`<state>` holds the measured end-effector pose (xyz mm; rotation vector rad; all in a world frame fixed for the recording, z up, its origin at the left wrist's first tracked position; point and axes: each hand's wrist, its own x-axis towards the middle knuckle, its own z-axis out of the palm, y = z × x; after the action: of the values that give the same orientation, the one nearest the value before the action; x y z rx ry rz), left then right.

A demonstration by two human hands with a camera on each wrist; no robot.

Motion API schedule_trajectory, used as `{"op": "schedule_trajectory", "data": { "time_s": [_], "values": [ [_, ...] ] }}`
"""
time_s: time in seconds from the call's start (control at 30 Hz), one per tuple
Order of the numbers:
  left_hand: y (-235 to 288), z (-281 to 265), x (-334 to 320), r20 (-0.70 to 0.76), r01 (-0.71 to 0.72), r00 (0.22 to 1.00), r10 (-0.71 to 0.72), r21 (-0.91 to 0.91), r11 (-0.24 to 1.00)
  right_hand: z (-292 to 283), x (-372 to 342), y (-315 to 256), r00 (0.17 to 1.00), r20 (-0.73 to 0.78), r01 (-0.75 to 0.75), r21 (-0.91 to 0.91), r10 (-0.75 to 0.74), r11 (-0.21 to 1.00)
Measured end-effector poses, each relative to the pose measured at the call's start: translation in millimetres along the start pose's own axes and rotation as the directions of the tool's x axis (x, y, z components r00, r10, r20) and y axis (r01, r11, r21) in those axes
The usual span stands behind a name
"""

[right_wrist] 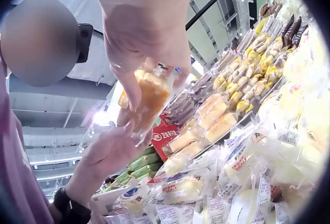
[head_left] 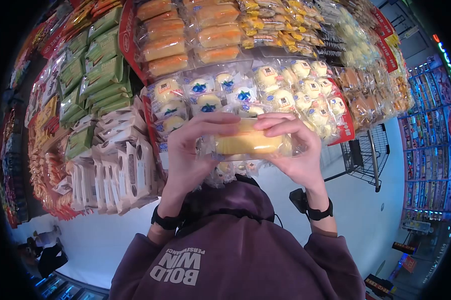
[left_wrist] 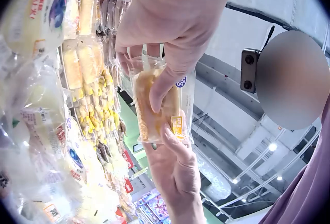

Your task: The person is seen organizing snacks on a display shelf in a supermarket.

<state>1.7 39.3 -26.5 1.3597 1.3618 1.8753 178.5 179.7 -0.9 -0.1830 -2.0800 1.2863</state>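
Observation:
Between both hands is a loaf-shaped bread (head_left: 248, 142) in a clear plastic wrapper, yellow with a browner top. My left hand (head_left: 193, 147) grips one end, fingers over the top edge and thumb on the near face. At the other end my right hand (head_left: 298, 145) holds it the same way. In the left wrist view the wrapped bread (left_wrist: 154, 103) shows a small orange label and a blue round mark, with the left thumb pressed on its face. The right wrist view shows the bread (right_wrist: 149, 100) tilted, the right thumb along its side.
Behind the hands, a display holds round wrapped cakes (head_left: 205, 97), similar long breads (head_left: 168, 47) and yellow-packed snacks (head_left: 270, 22). Green packets (head_left: 103, 65) and white packets (head_left: 120, 170) stand at the left. A black wire cart (head_left: 365, 155) is on the floor at right.

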Motion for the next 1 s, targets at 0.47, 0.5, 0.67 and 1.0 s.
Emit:
{"op": "schedule_trajectory", "data": {
  "time_s": [0.47, 0.5, 0.67, 1.0],
  "values": [
    [17, 20, 2, -0.027, 0.287, 0.956, -0.292, -0.109, 0.952, -3, -9, -10, 0.941, -0.026, -0.311, 0.316, 0.336, 0.896],
    [16, 21, 2, -0.025, 0.33, 0.941, -0.338, -0.156, 0.931, -4, -10, -7, 0.941, -0.058, -0.292, 0.354, 0.332, 0.889],
    [22, 19, 5, -0.065, 0.451, 0.864, -0.499, -0.339, 0.826, -22, -15, 15, 0.949, -0.311, 0.002, -0.153, -0.05, 0.988],
    [5, 16, -5, 0.026, 0.579, 0.801, -0.598, -0.284, 0.764, -27, -7, 10, 0.901, 0.226, 0.406, -0.741, -0.371, 0.534]
  ]
}}
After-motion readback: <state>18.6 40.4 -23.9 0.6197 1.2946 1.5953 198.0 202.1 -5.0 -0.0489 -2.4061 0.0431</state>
